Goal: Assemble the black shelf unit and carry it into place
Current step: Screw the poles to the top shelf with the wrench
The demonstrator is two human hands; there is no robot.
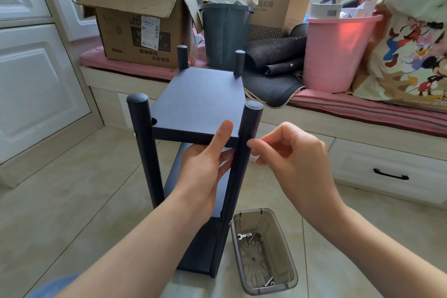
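Observation:
The black shelf unit stands upright on the tiled floor with four round posts and a top board (198, 101). My left hand (205, 167) grips the board's front edge, thumb on top and fingers underneath. My right hand (295, 159) is beside the right front post (251, 116), its curled thumb and forefinger pinching at the post's side just below the board. Whatever they pinch is hidden by the fingertips. A small white fastener (133, 132) shows on the left front post (142, 143). Lower boards are partly hidden behind my left arm.
A clear grey plastic bin (287, 259) on the floor at the shelf's right foot holds a small wrench (242, 236) and screws (268, 283). Behind, a window bench carries a cardboard box (135, 29), a grey bucket (225, 38) and a pink bucket (336, 55). White cabinets (36, 75) stand to the left.

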